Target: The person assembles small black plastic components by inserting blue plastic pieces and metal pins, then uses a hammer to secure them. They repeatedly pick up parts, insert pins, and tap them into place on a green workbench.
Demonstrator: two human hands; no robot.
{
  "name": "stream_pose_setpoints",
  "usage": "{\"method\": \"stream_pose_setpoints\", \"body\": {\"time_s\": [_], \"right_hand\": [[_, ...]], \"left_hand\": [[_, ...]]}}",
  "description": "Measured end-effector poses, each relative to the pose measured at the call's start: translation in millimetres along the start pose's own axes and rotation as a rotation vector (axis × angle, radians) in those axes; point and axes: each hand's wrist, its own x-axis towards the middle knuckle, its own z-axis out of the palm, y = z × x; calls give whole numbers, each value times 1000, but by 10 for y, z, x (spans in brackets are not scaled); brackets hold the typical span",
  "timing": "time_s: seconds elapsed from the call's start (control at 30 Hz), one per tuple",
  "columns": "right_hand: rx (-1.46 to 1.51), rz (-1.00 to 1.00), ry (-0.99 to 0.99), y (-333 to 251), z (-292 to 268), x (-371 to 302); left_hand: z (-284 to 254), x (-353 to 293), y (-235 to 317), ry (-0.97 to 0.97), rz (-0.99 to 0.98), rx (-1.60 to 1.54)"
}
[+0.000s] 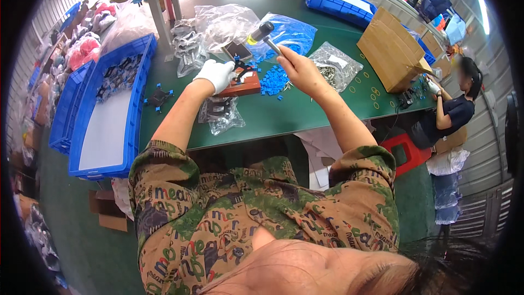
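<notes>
My right hand [299,70] grips the handle of a hammer [261,33], its black and yellow head raised above the work. In a white glove, my left hand [216,76] steadies a black frame piece with blue ends [244,69] on a reddish-brown block [248,84]; its fingertips are partly hidden. Beside the block lies a heap of small blue pieces [274,80]. A similar black frame with blue ends [158,97] rests on the green table to the left. Nearer me is a clear bag of dark parts [224,117]. Behind the block lies a dark rectangular object [237,51].
At left stands a blue crate [139,71] holding finished-looking black and blue parts. A bag of metal pins [335,63], yellowish rings [375,95] and an open cardboard box [390,49] occupy the right side. A co-worker [456,106] sits at the table's far right.
</notes>
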Motion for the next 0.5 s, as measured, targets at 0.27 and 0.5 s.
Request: {"method": "stream_pose_setpoints", "body": {"time_s": [0.27,0.5], "right_hand": [[123,148,-121,-139,35,-369],[-70,160,-359,110,184,-911]], "left_hand": [[-54,-263,-39,173,-236,-334],[-151,-1671,-294,258,-547,-726]]}}
